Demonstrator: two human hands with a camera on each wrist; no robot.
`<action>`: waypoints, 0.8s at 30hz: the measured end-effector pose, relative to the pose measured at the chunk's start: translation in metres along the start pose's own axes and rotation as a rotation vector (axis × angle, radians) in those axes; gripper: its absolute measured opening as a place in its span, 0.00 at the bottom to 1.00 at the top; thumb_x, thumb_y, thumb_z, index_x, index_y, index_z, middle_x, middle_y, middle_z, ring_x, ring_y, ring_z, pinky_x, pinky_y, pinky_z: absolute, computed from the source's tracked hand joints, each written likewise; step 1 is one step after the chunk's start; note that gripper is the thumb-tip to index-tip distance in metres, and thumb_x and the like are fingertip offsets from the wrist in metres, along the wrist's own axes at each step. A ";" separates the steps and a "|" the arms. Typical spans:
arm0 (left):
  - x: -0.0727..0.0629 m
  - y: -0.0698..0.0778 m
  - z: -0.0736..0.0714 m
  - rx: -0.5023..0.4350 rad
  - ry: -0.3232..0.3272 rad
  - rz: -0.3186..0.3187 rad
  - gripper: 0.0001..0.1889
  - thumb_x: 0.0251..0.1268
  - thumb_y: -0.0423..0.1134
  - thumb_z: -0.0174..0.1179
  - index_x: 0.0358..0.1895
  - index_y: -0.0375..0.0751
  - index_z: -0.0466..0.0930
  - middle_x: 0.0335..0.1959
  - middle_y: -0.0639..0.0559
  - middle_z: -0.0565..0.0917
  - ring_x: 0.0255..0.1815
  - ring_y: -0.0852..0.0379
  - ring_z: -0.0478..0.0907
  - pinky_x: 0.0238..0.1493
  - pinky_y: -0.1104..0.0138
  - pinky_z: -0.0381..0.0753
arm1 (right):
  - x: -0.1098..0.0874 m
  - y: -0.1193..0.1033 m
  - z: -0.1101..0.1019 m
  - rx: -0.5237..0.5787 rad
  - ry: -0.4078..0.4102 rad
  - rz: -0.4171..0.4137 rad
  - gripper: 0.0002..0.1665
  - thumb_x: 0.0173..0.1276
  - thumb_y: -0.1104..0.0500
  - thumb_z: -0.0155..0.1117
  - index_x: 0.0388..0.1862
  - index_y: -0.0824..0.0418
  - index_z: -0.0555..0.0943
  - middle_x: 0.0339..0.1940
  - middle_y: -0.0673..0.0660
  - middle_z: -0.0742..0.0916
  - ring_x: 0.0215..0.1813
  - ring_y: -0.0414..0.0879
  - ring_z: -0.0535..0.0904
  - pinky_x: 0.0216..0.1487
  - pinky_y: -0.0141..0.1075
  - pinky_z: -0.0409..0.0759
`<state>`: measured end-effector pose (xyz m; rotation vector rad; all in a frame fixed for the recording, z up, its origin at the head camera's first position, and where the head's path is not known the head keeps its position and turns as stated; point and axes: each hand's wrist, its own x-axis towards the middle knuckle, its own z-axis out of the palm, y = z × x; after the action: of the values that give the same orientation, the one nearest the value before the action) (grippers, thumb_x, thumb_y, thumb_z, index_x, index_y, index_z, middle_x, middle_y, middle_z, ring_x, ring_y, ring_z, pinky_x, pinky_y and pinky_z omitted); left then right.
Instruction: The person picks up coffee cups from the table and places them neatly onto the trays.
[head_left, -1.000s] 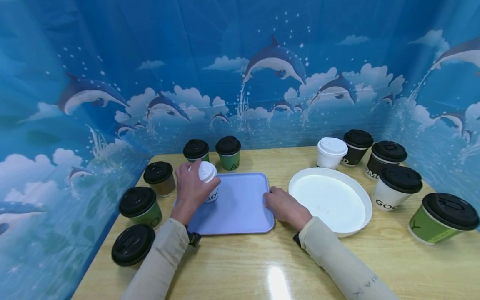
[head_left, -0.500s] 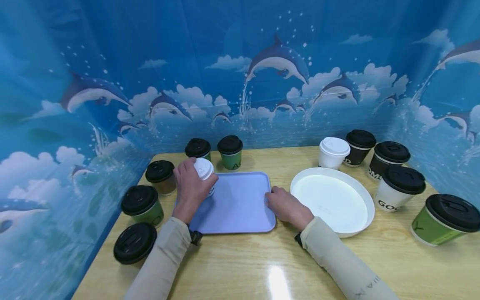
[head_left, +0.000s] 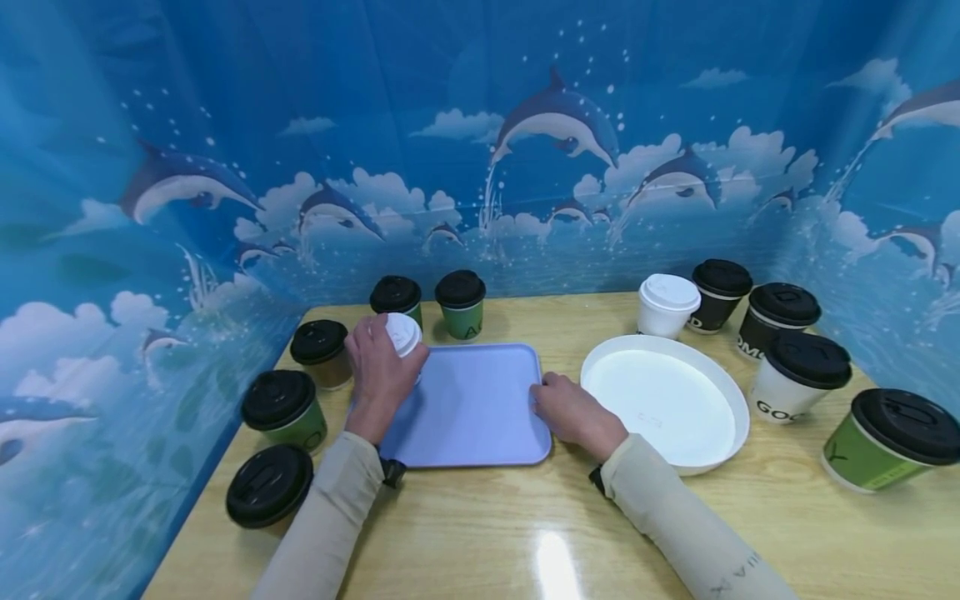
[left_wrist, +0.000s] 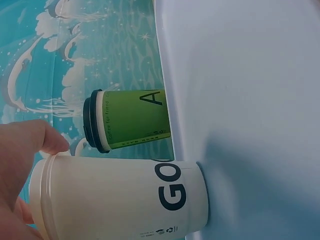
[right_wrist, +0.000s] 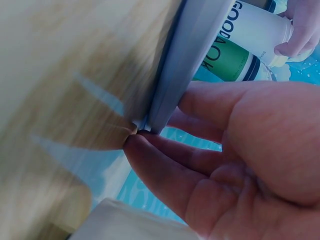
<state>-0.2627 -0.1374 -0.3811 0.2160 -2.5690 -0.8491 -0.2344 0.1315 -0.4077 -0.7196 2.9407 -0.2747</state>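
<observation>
My left hand [head_left: 382, 371] grips a white paper coffee cup [head_left: 404, 335] by its upper part, around the white lid, at the far left corner of the lilac tray [head_left: 472, 408]. In the left wrist view the cup [left_wrist: 115, 197] shows black "GO" lettering, and its base is at or very near the tray surface; contact cannot be told. At the tray's right edge, my right hand [head_left: 573, 412] pinches the rim, thumb on one side and fingers against the other in the right wrist view. A green cup [left_wrist: 132, 119] stands just beyond the tray.
Green and brown cups with black lids line the left side and back, including a brown cup [head_left: 322, 354] near my left hand. A round white tray [head_left: 660, 408] lies right of my right hand. White, black and green cups [head_left: 885, 437] stand around its far and right sides.
My left hand has carried the white cup a little left and away from me, toward the tray's far left corner. The right hand stays on the tray's edge.
</observation>
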 end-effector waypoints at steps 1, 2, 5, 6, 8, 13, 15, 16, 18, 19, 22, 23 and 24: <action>0.000 0.000 0.000 0.003 0.000 0.000 0.40 0.60 0.46 0.67 0.74 0.34 0.64 0.73 0.34 0.62 0.70 0.37 0.57 0.66 0.43 0.68 | 0.000 0.000 0.000 -0.002 0.001 0.001 0.14 0.81 0.63 0.54 0.55 0.71 0.81 0.52 0.71 0.82 0.51 0.62 0.83 0.52 0.53 0.83; 0.001 -0.001 0.000 0.005 -0.001 -0.001 0.40 0.61 0.46 0.67 0.74 0.34 0.64 0.73 0.34 0.61 0.71 0.37 0.57 0.66 0.43 0.68 | 0.000 0.000 0.000 -0.004 0.002 0.002 0.14 0.81 0.63 0.54 0.55 0.71 0.82 0.52 0.71 0.82 0.51 0.62 0.83 0.52 0.53 0.83; 0.003 -0.003 0.000 0.018 -0.004 -0.004 0.40 0.61 0.46 0.67 0.74 0.34 0.63 0.73 0.33 0.61 0.70 0.36 0.57 0.66 0.44 0.67 | 0.000 0.000 0.000 -0.013 0.003 0.002 0.14 0.81 0.63 0.54 0.55 0.71 0.82 0.52 0.71 0.83 0.51 0.62 0.83 0.51 0.53 0.83; 0.003 -0.003 0.000 0.020 -0.003 -0.002 0.40 0.61 0.46 0.67 0.74 0.33 0.63 0.73 0.33 0.62 0.70 0.36 0.57 0.66 0.44 0.67 | 0.000 0.000 0.000 -0.014 0.002 0.002 0.14 0.81 0.63 0.54 0.55 0.71 0.82 0.52 0.71 0.83 0.51 0.62 0.83 0.51 0.53 0.83; 0.005 -0.005 -0.001 0.021 -0.002 0.000 0.40 0.61 0.46 0.67 0.74 0.33 0.63 0.72 0.33 0.62 0.70 0.36 0.57 0.65 0.44 0.67 | 0.000 0.000 0.001 -0.014 -0.001 0.003 0.15 0.81 0.62 0.54 0.55 0.70 0.82 0.52 0.71 0.83 0.51 0.61 0.83 0.51 0.52 0.83; 0.008 -0.007 -0.003 0.008 -0.014 -0.010 0.40 0.61 0.47 0.67 0.74 0.33 0.63 0.72 0.33 0.62 0.70 0.36 0.57 0.65 0.44 0.67 | 0.001 0.001 0.002 -0.012 -0.002 0.002 0.15 0.82 0.62 0.53 0.55 0.70 0.82 0.52 0.71 0.82 0.51 0.62 0.83 0.52 0.53 0.83; 0.009 -0.008 -0.003 0.004 -0.016 -0.017 0.39 0.62 0.47 0.67 0.73 0.33 0.64 0.72 0.34 0.62 0.70 0.36 0.57 0.65 0.44 0.67 | 0.001 0.001 0.002 -0.005 -0.005 0.004 0.14 0.82 0.62 0.53 0.55 0.70 0.82 0.53 0.71 0.82 0.52 0.63 0.83 0.52 0.53 0.83; 0.010 -0.009 -0.003 0.004 -0.018 -0.020 0.39 0.61 0.46 0.67 0.73 0.33 0.64 0.72 0.33 0.62 0.70 0.36 0.57 0.65 0.44 0.67 | 0.001 0.001 0.002 -0.003 -0.007 0.005 0.14 0.82 0.62 0.53 0.55 0.70 0.82 0.54 0.71 0.82 0.53 0.63 0.83 0.53 0.53 0.83; 0.011 -0.011 -0.003 0.001 -0.019 -0.024 0.39 0.61 0.46 0.66 0.73 0.33 0.64 0.72 0.33 0.63 0.70 0.36 0.57 0.64 0.44 0.66 | 0.001 0.001 0.002 0.004 -0.010 0.007 0.15 0.82 0.62 0.54 0.55 0.70 0.82 0.55 0.72 0.82 0.54 0.63 0.82 0.53 0.54 0.83; 0.011 -0.011 -0.003 0.000 -0.019 -0.025 0.39 0.61 0.47 0.66 0.73 0.33 0.64 0.71 0.33 0.63 0.69 0.36 0.57 0.64 0.44 0.66 | 0.001 0.001 0.002 0.005 -0.014 0.008 0.15 0.82 0.62 0.53 0.55 0.70 0.82 0.55 0.72 0.82 0.54 0.63 0.82 0.54 0.54 0.82; 0.012 -0.012 -0.003 -0.006 -0.023 -0.025 0.39 0.61 0.47 0.66 0.73 0.33 0.64 0.72 0.32 0.62 0.69 0.35 0.57 0.64 0.44 0.66 | 0.001 0.001 0.001 0.007 -0.019 0.016 0.15 0.82 0.62 0.53 0.56 0.70 0.82 0.55 0.71 0.82 0.54 0.63 0.82 0.54 0.54 0.82; 0.012 -0.012 -0.004 -0.007 -0.025 -0.027 0.40 0.61 0.47 0.66 0.73 0.33 0.64 0.72 0.32 0.62 0.69 0.35 0.57 0.64 0.44 0.66 | 0.001 0.001 0.001 0.008 -0.019 0.018 0.15 0.82 0.62 0.53 0.57 0.70 0.81 0.55 0.71 0.82 0.54 0.63 0.82 0.54 0.54 0.82; 0.012 -0.012 -0.004 -0.006 -0.026 -0.028 0.40 0.61 0.48 0.66 0.74 0.34 0.64 0.72 0.32 0.62 0.70 0.35 0.57 0.64 0.44 0.67 | 0.001 0.001 0.001 0.008 -0.020 0.020 0.15 0.82 0.62 0.53 0.57 0.70 0.81 0.55 0.71 0.82 0.54 0.63 0.82 0.54 0.54 0.82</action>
<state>-0.2718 -0.1522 -0.3814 0.2411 -2.5927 -0.8750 -0.2354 0.1315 -0.4090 -0.6873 2.9241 -0.2755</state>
